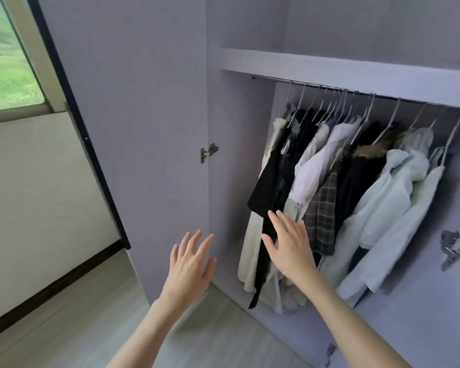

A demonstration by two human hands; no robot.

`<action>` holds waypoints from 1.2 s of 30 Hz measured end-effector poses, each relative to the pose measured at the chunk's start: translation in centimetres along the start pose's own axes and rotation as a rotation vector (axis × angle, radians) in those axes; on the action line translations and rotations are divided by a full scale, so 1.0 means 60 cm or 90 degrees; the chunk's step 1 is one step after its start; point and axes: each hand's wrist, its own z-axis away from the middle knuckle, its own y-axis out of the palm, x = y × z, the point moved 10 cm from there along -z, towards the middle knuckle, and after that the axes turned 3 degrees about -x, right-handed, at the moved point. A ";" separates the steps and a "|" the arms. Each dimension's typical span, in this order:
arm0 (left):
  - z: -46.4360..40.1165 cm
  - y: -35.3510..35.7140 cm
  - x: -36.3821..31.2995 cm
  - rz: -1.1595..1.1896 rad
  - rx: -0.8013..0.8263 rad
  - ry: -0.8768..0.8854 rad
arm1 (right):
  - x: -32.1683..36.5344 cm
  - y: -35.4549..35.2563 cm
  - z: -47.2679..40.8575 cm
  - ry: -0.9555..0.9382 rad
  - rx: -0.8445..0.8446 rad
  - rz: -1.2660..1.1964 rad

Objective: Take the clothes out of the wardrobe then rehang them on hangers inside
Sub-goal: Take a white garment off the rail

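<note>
— Inside the open wardrobe (pixel 239 155), what hangs there?
— Clothes (pixel 337 187) on hangers (pixel 388 120), packed along the rail (pixel 303 85) under the shelf (pixel 329 65).
— And the hands?
— Both are raised with fingers straight and spread, holding nothing. The left hand (pixel 189 264) is before the door (pixel 133 102); the right hand (pixel 290 243) is in front of a black garment (pixel 268 187).

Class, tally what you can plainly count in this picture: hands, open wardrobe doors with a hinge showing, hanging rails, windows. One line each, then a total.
Hands: 2, left hand and right hand
Wardrobe doors: 1
Hanging rails: 1
Windows: 1
Total: 5
</note>
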 end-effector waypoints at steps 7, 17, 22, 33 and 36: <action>-0.209 0.034 -0.035 0.025 -0.004 0.037 | -0.084 0.002 -0.197 -0.006 -0.015 0.044; -0.477 0.112 -0.114 0.139 -0.005 0.078 | -0.179 -0.038 -0.501 -0.073 -0.103 0.227; -0.591 0.125 -0.140 0.184 -0.026 0.099 | -0.192 -0.007 -0.605 -0.118 -0.006 0.294; -0.754 0.204 -0.182 0.234 0.024 0.137 | -0.263 0.025 -0.613 -0.074 -0.061 0.299; -0.790 0.197 -0.176 0.236 -0.011 0.111 | -0.269 0.024 -0.609 -0.054 -0.049 0.310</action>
